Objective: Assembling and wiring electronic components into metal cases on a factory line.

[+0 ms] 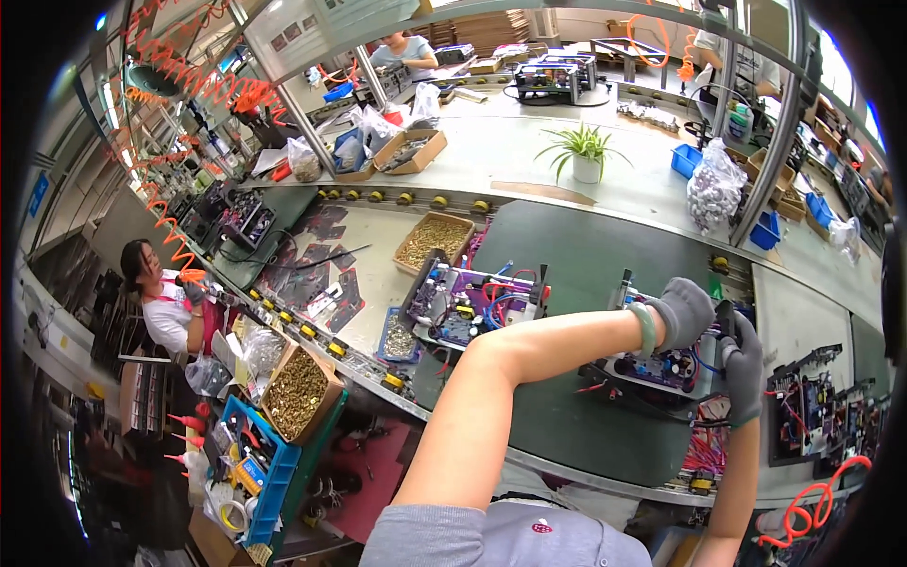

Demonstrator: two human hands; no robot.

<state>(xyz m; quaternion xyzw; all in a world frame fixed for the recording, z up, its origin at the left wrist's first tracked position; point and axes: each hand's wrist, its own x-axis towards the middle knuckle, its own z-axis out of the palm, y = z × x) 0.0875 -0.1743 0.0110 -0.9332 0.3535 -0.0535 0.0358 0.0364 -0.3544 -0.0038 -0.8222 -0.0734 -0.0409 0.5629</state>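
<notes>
An open electronic unit (673,370), with a dark circuit board and coloured wires, sits on the dark green work surface (576,244) before me. Both my hands wear grey gloves. My left hand (684,314), a green bangle at its wrist, reaches across above the unit's far right part; its fingers are curled, and what they hold is hidden. At the unit's right end my right hand (743,367) is closed on an upright black end panel (726,321). To the left stands a second open unit (482,302) with a purple board and blue and red wires.
A box of brass-coloured screws (435,240) and a blue tray of silver screws (400,336) lie beyond the left unit. A roller rail (439,202) runs behind. Red wires (704,444) hang near the right edge. A co-worker (168,307) is at the left.
</notes>
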